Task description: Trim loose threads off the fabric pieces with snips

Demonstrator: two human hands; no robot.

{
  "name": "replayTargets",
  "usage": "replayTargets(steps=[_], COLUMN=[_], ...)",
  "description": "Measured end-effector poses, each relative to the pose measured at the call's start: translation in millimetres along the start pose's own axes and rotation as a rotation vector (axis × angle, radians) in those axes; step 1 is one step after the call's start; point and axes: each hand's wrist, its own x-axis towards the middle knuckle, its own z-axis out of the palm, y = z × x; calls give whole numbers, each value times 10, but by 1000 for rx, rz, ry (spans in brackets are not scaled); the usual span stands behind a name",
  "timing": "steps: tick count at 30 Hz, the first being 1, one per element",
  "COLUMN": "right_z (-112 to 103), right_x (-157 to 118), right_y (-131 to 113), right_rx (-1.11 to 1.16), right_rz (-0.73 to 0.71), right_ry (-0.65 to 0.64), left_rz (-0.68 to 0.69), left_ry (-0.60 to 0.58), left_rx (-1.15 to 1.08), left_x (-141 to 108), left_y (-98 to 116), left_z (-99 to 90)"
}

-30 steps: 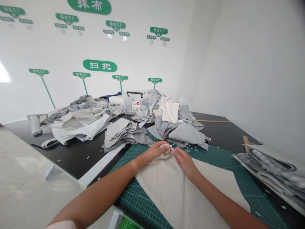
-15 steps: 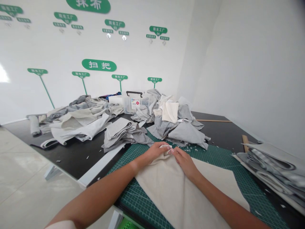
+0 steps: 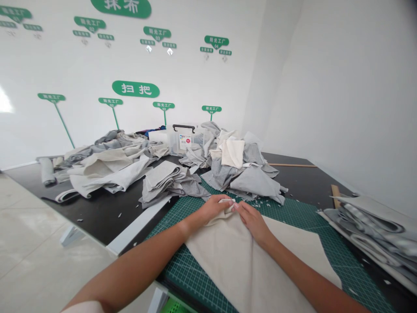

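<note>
A large beige cloth [image 3: 234, 256] lies over the green cutting mat [image 3: 182, 217], its near end running out of the bottom of the view. My left hand [image 3: 216, 208] grips the bunched far edge of this cloth. Right beside it, my right hand [image 3: 249, 217] pinches the same edge, thumbs and fingertips of both hands nearly meeting. The cloth's edge is gathered and slightly raised there. Whether something small sits between the fingertips cannot be made out.
Heaps of grey and white cloth [image 3: 107, 163] cover the table's far left. More cloth pieces [image 3: 250, 174] pile up behind my hands, near a clear plastic box [image 3: 187, 141]. Folded fabric [image 3: 374, 230] is stacked at right by a wooden strip [image 3: 335, 195]. Small scraps dot the mat.
</note>
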Motion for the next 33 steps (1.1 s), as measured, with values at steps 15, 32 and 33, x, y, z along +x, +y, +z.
replayTargets(steps=[15,32,33], right_z=[42,-244,-302], right_x=[106,155,162], right_y=[76,-120,-174], right_rx=[374,247,241], right_rz=[141,140,125], right_ry=[20,107,126], left_rz=[70,-35,-63], left_ry=[42,-98,-144], left_rx=[104,466,472], left_x=[-1,-3,-24], left_y=[38,132,190], left_z=[44,-160,-192])
